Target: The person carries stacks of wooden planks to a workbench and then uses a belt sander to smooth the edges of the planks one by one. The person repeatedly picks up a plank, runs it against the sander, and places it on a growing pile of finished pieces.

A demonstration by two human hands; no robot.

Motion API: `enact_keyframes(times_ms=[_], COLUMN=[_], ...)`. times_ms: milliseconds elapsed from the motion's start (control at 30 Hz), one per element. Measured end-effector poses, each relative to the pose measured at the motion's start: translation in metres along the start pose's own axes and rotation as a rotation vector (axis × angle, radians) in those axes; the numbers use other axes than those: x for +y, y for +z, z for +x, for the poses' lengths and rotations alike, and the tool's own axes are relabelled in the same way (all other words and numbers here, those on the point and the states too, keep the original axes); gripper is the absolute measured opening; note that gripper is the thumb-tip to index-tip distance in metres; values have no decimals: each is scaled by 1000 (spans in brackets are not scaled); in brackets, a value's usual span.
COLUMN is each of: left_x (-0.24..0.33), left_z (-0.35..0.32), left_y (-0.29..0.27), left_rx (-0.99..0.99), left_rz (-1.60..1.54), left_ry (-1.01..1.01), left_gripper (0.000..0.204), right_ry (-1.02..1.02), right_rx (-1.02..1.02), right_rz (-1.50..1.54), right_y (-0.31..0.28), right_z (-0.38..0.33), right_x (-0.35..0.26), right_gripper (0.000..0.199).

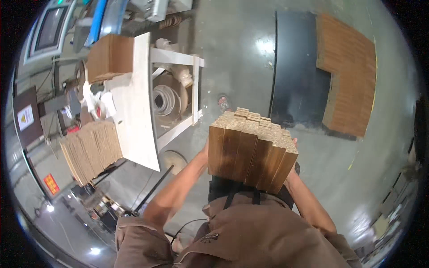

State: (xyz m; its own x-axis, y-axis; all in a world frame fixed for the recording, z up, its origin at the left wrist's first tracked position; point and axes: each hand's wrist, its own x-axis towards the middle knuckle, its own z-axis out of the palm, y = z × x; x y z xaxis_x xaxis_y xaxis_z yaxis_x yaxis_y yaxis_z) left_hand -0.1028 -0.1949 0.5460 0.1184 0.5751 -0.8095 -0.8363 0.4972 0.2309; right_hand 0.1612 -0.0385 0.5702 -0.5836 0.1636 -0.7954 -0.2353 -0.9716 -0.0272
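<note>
A bundle of brown wood-grain boards (243, 152) is held in front of my body between both hands. Its upper ends show raw, speckled particleboard and stand at uneven heights. My left hand (206, 150) presses on the bundle's left side, its fingers mostly hidden behind the boards. On the opposite side, my right hand (292, 175) grips the right edge, with fingertips showing near the upper corner.
To the left stands a white-topped table (138, 102) on a white frame, with a brown board stack (111, 58) and a particleboard stack (96, 149) beside it. Further right, wood-grain boards (351, 71) lie on a dark platform (295, 67). A screen (50, 29) is at upper left.
</note>
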Motion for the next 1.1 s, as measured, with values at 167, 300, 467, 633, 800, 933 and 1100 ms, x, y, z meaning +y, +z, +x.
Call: enact_keyframes(times_ms=[167,300,467,633,800,933,1100], left_x=[56,94,156,202,222,246,259], left_z=[-99,-157,-214,-229,-248,-229,-216], left_y=[-64,-119,-209,-279,-310,-329,-342], left_rx=[28,101,225,304,345,348,353], left_rz=[-53,-71,-65,-50,-83,-68,-59], left_ry=[62,85,102,134,127,154,144], left_gripper=[60,60,60,59,59,59,58], right_ry=[27,127,143,135,235,299,191], right_rx=[30,-76,-120,-151,-162,-140,-80], right_rz=[-121,-180,-275,-471,-437,-289,-422], right_y=[124,199,295,344,370,365,379], right_z=[15,57,124,189,226,250,247], right_x=[56,90,153,201,224,236,243], right_gripper=[81,86,94,107,110,82,87])
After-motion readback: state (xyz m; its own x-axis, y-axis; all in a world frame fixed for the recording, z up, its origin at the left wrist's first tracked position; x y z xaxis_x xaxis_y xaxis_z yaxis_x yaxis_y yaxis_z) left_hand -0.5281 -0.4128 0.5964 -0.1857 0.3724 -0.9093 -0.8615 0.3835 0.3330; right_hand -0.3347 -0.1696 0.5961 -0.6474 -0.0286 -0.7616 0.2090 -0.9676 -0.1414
